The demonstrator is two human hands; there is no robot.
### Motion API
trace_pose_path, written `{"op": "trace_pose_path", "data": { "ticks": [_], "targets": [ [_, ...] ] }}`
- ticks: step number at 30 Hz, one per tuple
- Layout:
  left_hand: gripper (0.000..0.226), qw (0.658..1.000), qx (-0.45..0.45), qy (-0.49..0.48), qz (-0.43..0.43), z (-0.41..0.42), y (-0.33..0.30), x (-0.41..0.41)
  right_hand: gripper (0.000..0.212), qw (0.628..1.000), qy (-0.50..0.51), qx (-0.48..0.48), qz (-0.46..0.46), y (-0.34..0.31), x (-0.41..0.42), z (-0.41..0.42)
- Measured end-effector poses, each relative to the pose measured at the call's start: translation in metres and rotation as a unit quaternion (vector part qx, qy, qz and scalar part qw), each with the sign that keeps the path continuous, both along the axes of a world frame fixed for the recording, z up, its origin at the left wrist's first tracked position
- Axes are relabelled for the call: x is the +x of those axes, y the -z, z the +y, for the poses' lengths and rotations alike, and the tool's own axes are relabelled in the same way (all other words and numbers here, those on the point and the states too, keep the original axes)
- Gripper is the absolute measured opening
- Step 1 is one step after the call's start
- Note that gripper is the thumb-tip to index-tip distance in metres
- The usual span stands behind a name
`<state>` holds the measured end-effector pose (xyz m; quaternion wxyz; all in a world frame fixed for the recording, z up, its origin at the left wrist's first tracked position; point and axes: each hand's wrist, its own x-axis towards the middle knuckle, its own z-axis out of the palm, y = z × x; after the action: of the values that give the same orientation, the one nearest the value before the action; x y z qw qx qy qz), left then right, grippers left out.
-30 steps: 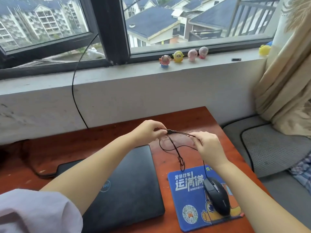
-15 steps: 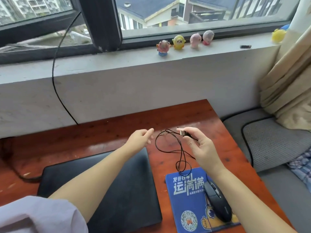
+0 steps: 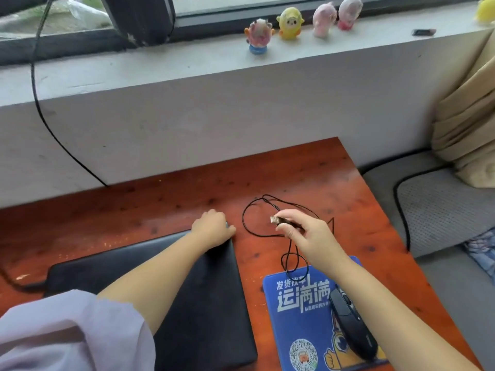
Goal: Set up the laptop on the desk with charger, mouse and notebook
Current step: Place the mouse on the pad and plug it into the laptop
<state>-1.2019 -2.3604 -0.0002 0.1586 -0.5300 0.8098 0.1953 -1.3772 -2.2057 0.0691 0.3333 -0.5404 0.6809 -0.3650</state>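
Note:
A closed black laptop point(image 3: 203, 303) lies on the reddish wooden desk point(image 3: 150, 210). My left hand point(image 3: 213, 227) rests on the laptop's far right corner, fingers curled over its edge. My right hand point(image 3: 310, 239) pinches the USB plug point(image 3: 278, 220) of the mouse cable point(image 3: 249, 223), metal tip pointing left, a short gap right of the laptop. The cable loops on the desk and runs to a black mouse point(image 3: 352, 325) on a blue mouse pad point(image 3: 300, 319). A charger cable point(image 3: 16, 282) meets the laptop's left side. No notebook is in view.
A white wall and window sill point(image 3: 187, 62) with several small toy figures point(image 3: 289, 22) rise behind the desk. A black cable point(image 3: 40, 108) hangs down the wall. A grey cushioned seat point(image 3: 442, 210) and beige curtain point(image 3: 468, 116) stand to the right.
My left hand let go of the cable and dropped onto the laptop's far right corner. My right hand kept the plug and turned its tip leftward. The view tilted down.

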Motion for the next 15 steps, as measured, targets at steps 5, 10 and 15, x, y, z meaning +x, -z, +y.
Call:
{"op": "trace_pose_path", "data": {
  "ticks": [5,10,15],
  "targets": [
    [0.031,0.998,0.055,-0.008,0.019,-0.002,-0.012,0.000,0.020,0.984,-0.102,0.105,0.097,0.027,0.021,-0.007],
    [0.034,0.994,0.042,-0.019,0.104,-0.002,-0.036,0.012,0.015,0.987,-0.086,0.064,0.118,0.028,0.031,-0.016],
    [0.029,0.987,-0.006,-0.036,0.157,0.004,-0.060,0.024,0.015,0.981,-0.099,-0.035,0.166,0.014,0.041,-0.026]
  ]
}}
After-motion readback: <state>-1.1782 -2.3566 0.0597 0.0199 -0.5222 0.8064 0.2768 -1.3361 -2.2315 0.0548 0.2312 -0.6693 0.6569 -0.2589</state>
